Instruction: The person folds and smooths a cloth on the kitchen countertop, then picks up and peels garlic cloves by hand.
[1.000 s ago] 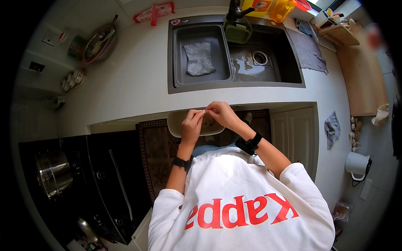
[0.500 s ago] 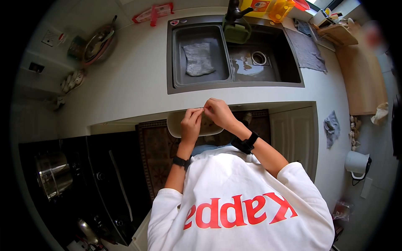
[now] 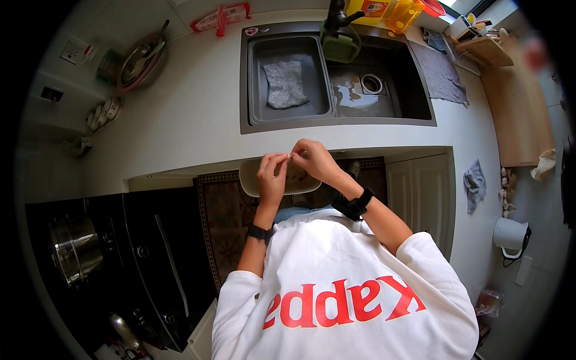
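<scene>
My left hand (image 3: 272, 174) and my right hand (image 3: 313, 161) meet fingertip to fingertip, just short of the counter's front edge. Both are closed in a pinch around a small pale piece (image 3: 290, 156), too small and too covered by fingers to name. Beneath them is a whitish bin (image 3: 249, 180), partly hidden by my hands and wrists; its contents are hard to make out.
Beyond the counter (image 3: 192, 102) is a double sink (image 3: 243, 90) with a grey cloth (image 3: 284, 85) in its left basin. Garlic bulbs (image 3: 507, 191), a rag (image 3: 474, 186) and a white kettle (image 3: 510, 233) sit at right. A pot (image 3: 77, 249) stands on the left.
My left fingers have shifted slightly up and spread a little, so the pale piece shows more between the fingertips. My right hand has barely moved.
</scene>
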A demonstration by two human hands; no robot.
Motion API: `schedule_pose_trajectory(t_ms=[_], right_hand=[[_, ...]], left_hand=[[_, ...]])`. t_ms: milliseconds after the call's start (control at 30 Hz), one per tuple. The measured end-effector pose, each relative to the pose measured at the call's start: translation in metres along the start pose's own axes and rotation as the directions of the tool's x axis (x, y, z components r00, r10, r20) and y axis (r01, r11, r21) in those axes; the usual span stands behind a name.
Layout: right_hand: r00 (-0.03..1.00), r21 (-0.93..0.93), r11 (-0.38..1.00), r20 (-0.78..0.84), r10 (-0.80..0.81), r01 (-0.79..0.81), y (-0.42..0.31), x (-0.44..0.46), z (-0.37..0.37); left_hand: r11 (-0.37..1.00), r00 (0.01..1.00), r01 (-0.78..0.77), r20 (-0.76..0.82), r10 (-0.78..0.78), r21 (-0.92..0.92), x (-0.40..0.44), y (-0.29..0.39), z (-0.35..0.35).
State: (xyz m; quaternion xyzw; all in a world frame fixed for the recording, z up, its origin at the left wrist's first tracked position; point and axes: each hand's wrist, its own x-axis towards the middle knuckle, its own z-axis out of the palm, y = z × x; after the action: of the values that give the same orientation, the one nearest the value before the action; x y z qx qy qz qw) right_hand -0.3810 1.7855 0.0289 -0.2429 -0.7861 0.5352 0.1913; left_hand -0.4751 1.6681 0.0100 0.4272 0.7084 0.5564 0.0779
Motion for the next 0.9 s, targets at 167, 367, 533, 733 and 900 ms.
schedule_pose_trajectory(t_ms=[167, 367, 533, 733, 900], right_hand=[[0.997, 0.058, 0.995, 0.019, 0.076, -0.077, -0.001, -0.001, 0.000], [0.998, 0.001, 0.998, -0.027, -0.060, 0.060, -0.007, -0.004, 0.001], [0.992, -0.119, 0.989, -0.071, -0.101, 0.092, -0.007, -0.005, 0.004], [0.984, -0.214, 0.968, -0.089, -0.152, 0.131, -0.007, -0.008, 0.005], [0.997, -0.039, 0.998, -0.060, -0.041, 0.039, -0.004, -0.008, 0.002]], left_hand=[[1.000, 1.000, 0.002, -0.006, -0.002, -0.010, 0.000, -0.002, 0.000], [1.000, 1.000, -0.006, -0.017, 0.006, 0.031, -0.001, 0.002, 0.000], [0.989, 0.997, -0.071, 0.004, 0.071, 0.132, -0.002, 0.005, 0.000], [0.983, 0.994, -0.107, 0.017, 0.105, 0.152, -0.004, 0.008, -0.001], [0.998, 0.999, -0.037, -0.006, 0.037, 0.043, -0.004, 0.011, 0.000]])
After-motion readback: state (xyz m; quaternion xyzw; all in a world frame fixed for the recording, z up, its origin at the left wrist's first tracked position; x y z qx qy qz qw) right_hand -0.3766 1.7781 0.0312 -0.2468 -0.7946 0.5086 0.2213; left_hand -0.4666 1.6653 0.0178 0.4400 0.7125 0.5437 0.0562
